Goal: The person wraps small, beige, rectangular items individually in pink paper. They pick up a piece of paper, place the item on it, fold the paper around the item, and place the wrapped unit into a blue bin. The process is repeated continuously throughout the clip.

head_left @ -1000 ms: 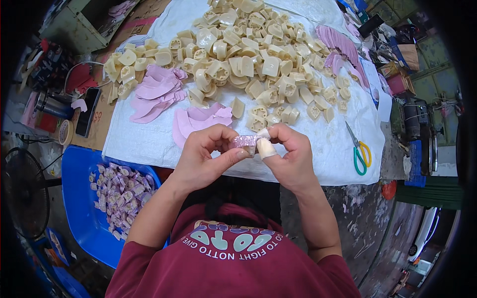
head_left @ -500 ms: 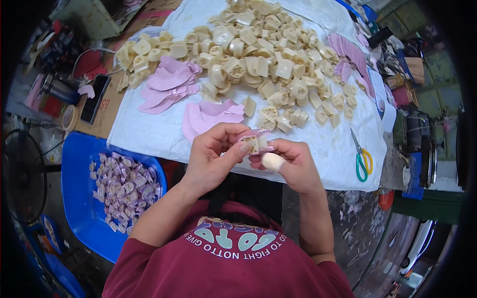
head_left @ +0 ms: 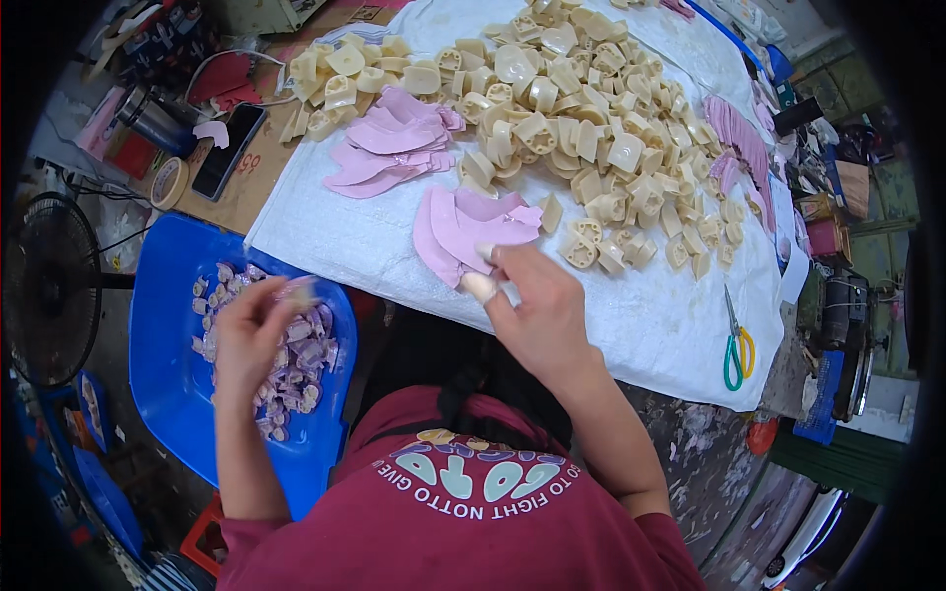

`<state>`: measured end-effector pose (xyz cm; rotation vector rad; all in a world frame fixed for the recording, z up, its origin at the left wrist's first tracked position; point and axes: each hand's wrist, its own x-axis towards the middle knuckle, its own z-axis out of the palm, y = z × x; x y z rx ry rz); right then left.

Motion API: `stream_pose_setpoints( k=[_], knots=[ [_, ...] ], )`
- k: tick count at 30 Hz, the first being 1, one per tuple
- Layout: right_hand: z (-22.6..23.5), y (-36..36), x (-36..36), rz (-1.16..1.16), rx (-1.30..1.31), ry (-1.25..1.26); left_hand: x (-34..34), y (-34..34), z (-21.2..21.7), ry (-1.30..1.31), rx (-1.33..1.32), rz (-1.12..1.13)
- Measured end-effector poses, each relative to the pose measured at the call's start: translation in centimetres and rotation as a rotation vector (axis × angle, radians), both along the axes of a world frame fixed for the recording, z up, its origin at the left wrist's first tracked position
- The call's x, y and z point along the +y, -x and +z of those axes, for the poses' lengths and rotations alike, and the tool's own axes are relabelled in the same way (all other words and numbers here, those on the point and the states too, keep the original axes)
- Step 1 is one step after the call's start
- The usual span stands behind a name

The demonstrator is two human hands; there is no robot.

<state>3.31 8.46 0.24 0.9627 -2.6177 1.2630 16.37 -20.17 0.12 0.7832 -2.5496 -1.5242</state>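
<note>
My left hand [head_left: 251,330] is over the blue tub [head_left: 158,364], its thumb and fingers pinching a small heel block wrapped in shiny pink [head_left: 296,292], partly blurred. Below it in the tub lie many similar pink-wrapped heel blocks [head_left: 310,355]. On the white cloth, my right hand [head_left: 532,310] reaches to the nearer stack of curved pink cut pieces [head_left: 458,231]. Its thumb and forefinger, both in pale finger covers, are apart and touch the stack's near right edge. A second pink stack [head_left: 389,148] lies behind it.
A large heap of beige heel blocks [head_left: 581,108] covers the middle of the cloth [head_left: 325,236]. Scissors [head_left: 735,345] with green and yellow handles lie at the right. More pink pieces [head_left: 739,143] are farther back. A phone [head_left: 229,153] and tape roll [head_left: 169,183] sit at the left.
My hands have parted. The left has carried the wrapped heel block from above the cloth's front edge left to the tub; the right has let go and moved to the pink stack.
</note>
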Motion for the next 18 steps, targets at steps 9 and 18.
stream_pose_setpoints(
  k=[9, 18],
  knots=[
    [-3.8, 3.1, -3.0, -0.086, 0.219, -0.270, 1.4, 2.2, -1.8, 0.453, 0.369, -0.042],
    [-0.5, 4.5, 3.6, -0.381, -0.324, 0.564, 10.9, 10.4, -3.0, 0.476, 0.477, -0.436]
  ],
)
